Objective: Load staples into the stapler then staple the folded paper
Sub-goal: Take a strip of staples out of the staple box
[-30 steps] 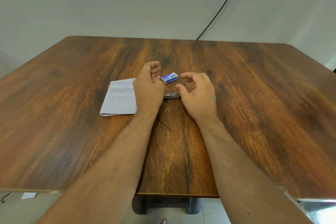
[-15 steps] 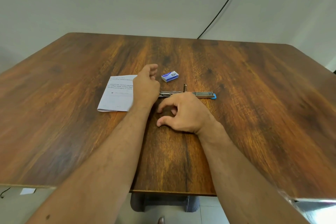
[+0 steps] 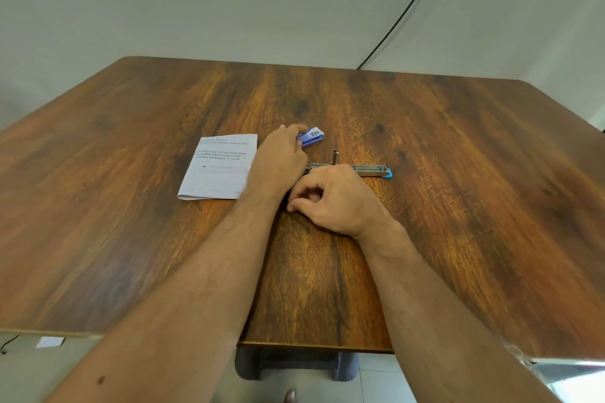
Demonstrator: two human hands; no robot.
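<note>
At centre of worktop (image 3: 458, 173): left hand (image 3: 278, 163), fingers curled onto blue staple box (image 3: 312, 136), gripping its near end. Right hand (image 3: 334, 199), fingers loosely curled, holding nothing, resting on wood just in front of stapler (image 3: 363, 169). Stapler lies opened flat, blue tip pointing right. Folded paper (image 3: 219, 167), printed, lies left of left hand, touching wrist.

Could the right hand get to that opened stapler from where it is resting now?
Probably yes. The right hand rests on the table just in front of the stapler, whose open tray lies bare; the left hand is busy at the staple box.
</note>
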